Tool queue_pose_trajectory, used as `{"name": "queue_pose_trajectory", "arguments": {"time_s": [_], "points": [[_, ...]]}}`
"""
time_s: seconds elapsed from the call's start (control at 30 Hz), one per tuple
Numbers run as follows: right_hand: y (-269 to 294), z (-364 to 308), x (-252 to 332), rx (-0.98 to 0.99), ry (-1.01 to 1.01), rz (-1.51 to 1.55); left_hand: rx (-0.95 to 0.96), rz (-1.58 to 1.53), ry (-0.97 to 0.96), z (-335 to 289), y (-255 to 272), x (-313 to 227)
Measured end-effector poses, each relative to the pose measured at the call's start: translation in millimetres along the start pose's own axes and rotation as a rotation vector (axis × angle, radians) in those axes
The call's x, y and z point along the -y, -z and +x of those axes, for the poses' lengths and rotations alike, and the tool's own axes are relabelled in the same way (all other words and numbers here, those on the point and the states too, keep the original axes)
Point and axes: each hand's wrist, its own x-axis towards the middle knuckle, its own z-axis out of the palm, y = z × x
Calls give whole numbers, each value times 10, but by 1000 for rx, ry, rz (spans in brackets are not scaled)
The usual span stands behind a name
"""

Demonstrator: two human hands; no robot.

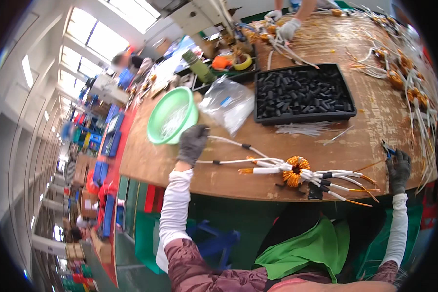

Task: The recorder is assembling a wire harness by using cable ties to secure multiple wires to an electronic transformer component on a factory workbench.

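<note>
My left hand (193, 143), in a dark grey glove, is closed on the end of a white-sleeved wire (228, 141), close to the green bowl (155, 117). That wire runs to a copper-wound ring coil (296, 171) lying near the table's front edge. Other white leads spread from both sides of the coil, some with black sleeves and bare copper-coloured ends. At the right, my right hand (399, 171), also gloved, grips small blue-handled pliers (388, 149) with the jaws pointing away from me. Thin white tubes (174, 121) lie in the bowl.
A black tray (304, 118) of short black sleeves stands beyond the coil, with loose clear strips (304, 128) before it. A plastic bag (227, 103) lies beside the bowl. More wired coils (396, 80) line the right side. Across the table, a co-worker's gloved hand (289, 29) handles wires.
</note>
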Motion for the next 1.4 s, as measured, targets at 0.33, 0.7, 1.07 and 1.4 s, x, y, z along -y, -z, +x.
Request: {"name": "queue_pose_trajectory", "arguments": {"time_s": [0.33, 0.7, 1.07, 1.4], "points": [[-104, 121, -307, 46, -47, 93, 394, -113, -347, -159, -549, -1143], [787, 284, 246, 0, 289, 277, 853, -262, -235, -141, -1040, -1521], [971, 162, 1116, 94, 444, 377, 914, -443, -143, -5, -1321, -1501], [945, 120, 1240, 133, 484, 289, 1122, -511, -107, 148, -1348, -1566]]}}
